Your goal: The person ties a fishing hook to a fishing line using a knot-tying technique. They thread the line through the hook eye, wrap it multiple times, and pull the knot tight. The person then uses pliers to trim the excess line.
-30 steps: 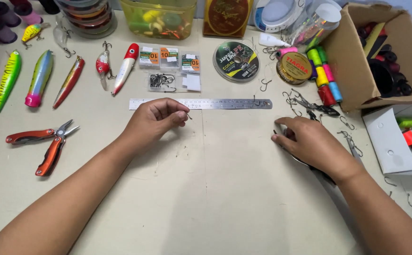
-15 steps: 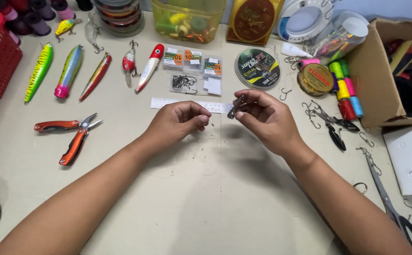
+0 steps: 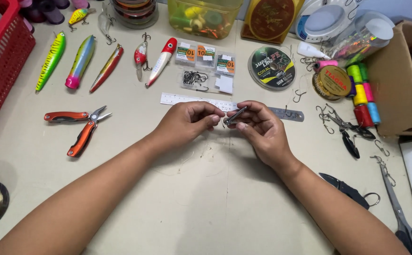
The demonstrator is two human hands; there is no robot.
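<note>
My left hand (image 3: 189, 122) pinches a small fishing hook between thumb and fingers, and only its tip shows near the fingertips. My right hand (image 3: 258, 126) grips a small metal clipper (image 3: 235, 115), its jaws pointing at the left fingertips. Both hands meet above the beige table, just in front of a steel ruler (image 3: 177, 98). A thin line can barely be made out between them.
Orange folding pliers (image 3: 81, 130) lie at the left, with several fishing lures (image 3: 80, 62) behind them and a red basket (image 3: 0, 61) at the far left. Hook packets (image 3: 206, 66), line spools (image 3: 271, 67), thread bobbins (image 3: 362, 89), scissors (image 3: 402, 215) and loose hooks lie right, beside a cardboard box (image 3: 395, 80).
My right hand picked the clipper up from the right side of the table and brought it to my left hand. The view has shifted, so the items sit further right in frame.
</note>
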